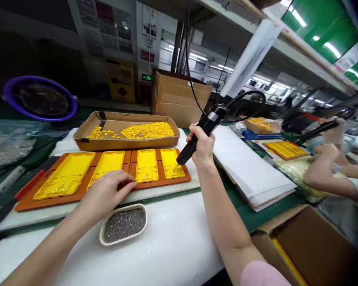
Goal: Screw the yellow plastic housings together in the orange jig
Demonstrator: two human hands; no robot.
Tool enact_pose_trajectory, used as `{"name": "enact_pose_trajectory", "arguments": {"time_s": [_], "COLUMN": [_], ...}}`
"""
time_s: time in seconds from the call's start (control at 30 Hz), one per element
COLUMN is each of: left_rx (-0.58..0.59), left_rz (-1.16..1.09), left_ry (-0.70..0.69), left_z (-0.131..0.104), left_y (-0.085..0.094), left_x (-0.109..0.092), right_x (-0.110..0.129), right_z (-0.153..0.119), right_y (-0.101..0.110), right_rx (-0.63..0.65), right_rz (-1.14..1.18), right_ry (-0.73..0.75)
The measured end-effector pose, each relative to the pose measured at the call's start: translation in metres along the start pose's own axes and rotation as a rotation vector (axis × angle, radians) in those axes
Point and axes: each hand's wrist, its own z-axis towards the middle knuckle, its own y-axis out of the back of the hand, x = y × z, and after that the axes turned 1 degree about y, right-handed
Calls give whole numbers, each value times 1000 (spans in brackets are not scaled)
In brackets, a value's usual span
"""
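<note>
My right hand (pixel 203 145) is wrapped around a black electric screwdriver (pixel 200 133), tilted down to the left. Its thin bit reaches the lower part of the rightmost yellow plastic panel (pixel 170 161). That panel and another yellow panel (pixel 146 165) lie in an orange-brown tray (pixel 131 167). My left hand (pixel 110 188) hovers at the tray's front edge, thumb and fingertips brought together; anything between them is too small to make out. It partly covers a third panel (pixel 110 161). Just below it stands a white dish (pixel 145 222) of small dark screws.
Behind the tray sits a shallow cardboard box (pixel 128 145) of small yellow parts. A large carton (pixel 179 95) and a purple-rimmed fan (pixel 40 99) stand farther back. White sheets (pixel 250 167) are stacked at right, near an open carton (pixel 313 242) and another person's arms (pixel 325 171). A cable (pixel 187 59) hangs above.
</note>
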Motion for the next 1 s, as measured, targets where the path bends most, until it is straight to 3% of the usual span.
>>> {"name": "enact_pose_trajectory", "arguments": {"time_s": [0.43,1.0], "left_rx": [0,-4], "left_rz": [-20,-25], "left_ry": [0,-7], "left_z": [2,-2], "left_y": [2,5], "left_x": [-4,-11], "right_x": [-2,-11], "right_z": [-4,1], "right_y": [2,-9], "right_rx": [84,635], "right_rz": [-65,-94], "right_ry": [13,-150]}}
